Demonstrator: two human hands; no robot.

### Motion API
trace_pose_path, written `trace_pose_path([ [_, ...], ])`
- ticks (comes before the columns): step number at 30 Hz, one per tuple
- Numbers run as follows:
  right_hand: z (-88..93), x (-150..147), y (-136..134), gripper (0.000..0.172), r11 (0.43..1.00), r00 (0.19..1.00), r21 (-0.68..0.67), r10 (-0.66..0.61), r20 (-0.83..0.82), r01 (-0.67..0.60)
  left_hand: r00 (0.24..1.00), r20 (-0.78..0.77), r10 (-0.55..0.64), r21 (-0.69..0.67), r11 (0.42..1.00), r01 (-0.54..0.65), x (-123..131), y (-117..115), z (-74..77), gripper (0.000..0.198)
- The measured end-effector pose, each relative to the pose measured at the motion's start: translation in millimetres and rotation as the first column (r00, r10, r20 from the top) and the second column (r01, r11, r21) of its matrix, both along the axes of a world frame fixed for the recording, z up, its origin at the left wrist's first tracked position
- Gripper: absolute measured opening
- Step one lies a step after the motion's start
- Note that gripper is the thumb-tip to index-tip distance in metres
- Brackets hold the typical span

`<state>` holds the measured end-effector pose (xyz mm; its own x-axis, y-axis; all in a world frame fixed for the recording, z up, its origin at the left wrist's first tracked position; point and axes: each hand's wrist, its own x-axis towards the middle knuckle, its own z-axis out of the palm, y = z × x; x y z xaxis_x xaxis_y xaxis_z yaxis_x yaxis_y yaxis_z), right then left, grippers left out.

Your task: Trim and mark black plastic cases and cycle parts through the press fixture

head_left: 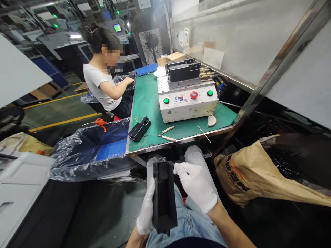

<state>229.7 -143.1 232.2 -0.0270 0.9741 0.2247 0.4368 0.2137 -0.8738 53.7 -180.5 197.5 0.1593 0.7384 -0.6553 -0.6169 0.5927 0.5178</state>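
Note:
A long black plastic housing (164,196) with a hollow face stands lengthwise over my lap. My left hand (147,210), in a white glove, grips it along its left side. At its upper right edge, my gloved right hand (195,184) has its fingers pinched together, close to or touching the rim. What those fingers hold, if anything, is too small to make out. A similar black part (140,129) lies near the left corner of the green-topped table (144,100). Beside it are nippers (167,133) with pale handles and a thin metal rod (202,131) overhanging the front edge.
A white machine (188,108) with buttons carries black parts (183,70); a pale half-round pad (211,120) lies before it. Left is a plastic-lined bin (77,151) with an orange-handled tool (100,124). A paper sack (243,172) stands right. A co-worker (103,75) sits beyond.

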Motion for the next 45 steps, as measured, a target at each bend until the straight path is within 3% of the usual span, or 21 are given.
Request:
trace_pose_path([
  [4, 12.9, 2, 17, 0.06, 0.982, 0.96, 0.171, 0.03, 0.28, -0.081, 0.999, -0.02, 0.039, 0.054, 0.998, -0.038, 2, 2, 17.1, 0.058],
  [9, 15.2, 0, 23, 0.067, 0.95, 0.893, 0.294, -0.041, 0.449, -0.104, 1.0, 0.004, 0.002, 0.083, 0.997, -0.003, 1, 3, 16.9, 0.055],
  [14, 15.7, 0, 24, 0.066, 0.941, 0.871, 0.318, -0.057, 0.488, -0.116, 0.995, 0.066, -0.072, -0.039, 0.996, 0.074, 2, 4, 16.8, 0.062],
  [20, 15.7, -3, 25, 0.065, 0.97, 0.896, 0.228, -0.021, 0.443, -0.09, 1.0, -0.003, 0.008, 0.118, 0.993, -0.007, 3, 7, 18.5, 0.058],
  [27, 14.2, -5, 23, 0.064, 0.989, 0.891, 0.123, 0.017, 0.453, -0.082, 1.0, -0.002, 0.005, 0.035, 0.999, -0.005, -3, 3, 12.4, 0.061],
  [31, 12.8, -6, 21, 0.066, 0.984, 0.849, 0.158, -0.01, 0.528, -0.086, 0.999, 0.035, -0.038, -0.018, 0.999, 0.039, -6, 3, 12.2, 0.062],
  [37, 7.4, -11, 12, 0.065, 0.955, 0.797, 0.264, -0.056, 0.601, -0.132, 1.0, 0.013, 0.014, 0.027, 1.0, -0.014, -7, 7, 8.2, 0.059],
  [45, 1.8, -15, -4, 0.064, 0.941, 0.79, 0.296, -0.056, 0.61, -0.162, 0.999, 0.003, 0.035, 0.037, 0.999, -0.035, -3, 11, 13.8, 0.054],
])
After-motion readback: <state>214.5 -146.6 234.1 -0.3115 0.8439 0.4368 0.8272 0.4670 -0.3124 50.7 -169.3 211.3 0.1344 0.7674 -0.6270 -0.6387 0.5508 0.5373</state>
